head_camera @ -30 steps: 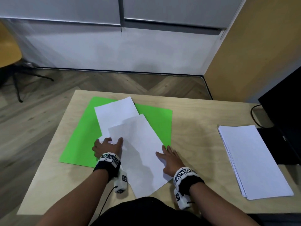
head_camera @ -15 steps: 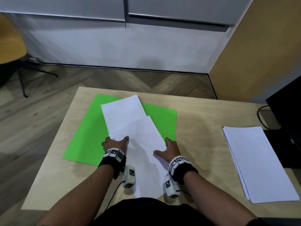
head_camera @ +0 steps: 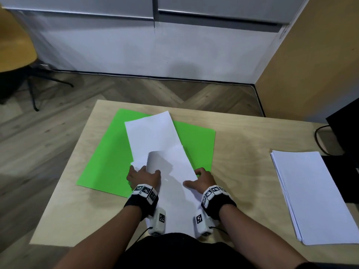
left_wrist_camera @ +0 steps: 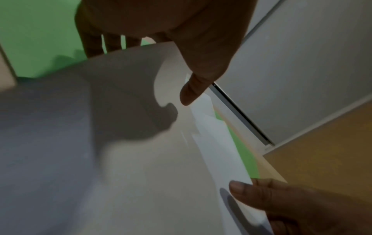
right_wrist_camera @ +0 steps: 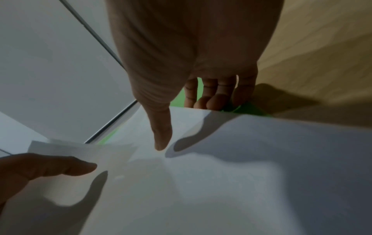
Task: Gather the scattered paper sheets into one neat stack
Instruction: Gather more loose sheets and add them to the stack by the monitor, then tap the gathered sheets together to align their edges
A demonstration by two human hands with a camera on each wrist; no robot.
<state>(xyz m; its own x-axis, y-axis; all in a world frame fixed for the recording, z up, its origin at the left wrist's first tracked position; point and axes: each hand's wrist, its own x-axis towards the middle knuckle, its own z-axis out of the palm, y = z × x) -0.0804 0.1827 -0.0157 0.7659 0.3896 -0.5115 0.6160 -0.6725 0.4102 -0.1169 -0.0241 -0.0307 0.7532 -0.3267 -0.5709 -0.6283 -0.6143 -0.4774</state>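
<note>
A large green sheet lies on the wooden table. On it rests a far white sheet, and a near white sheet overlaps its lower part. The near sheet's left edge curls upward. My left hand pinches that left edge, thumb on top and fingers underneath. My right hand pinches the right edge the same way, thumb above and fingers below. A third white corner peeks out by my left hand.
A thick stack of white paper lies at the table's right side. Beyond it stand a black device and a cable. A wooden chair stands on the floor far left.
Both hands have closed in on the near sheet's side edges and taken hold of them. That sheet has slid farther onto the far one, and its left edge now curls up.
</note>
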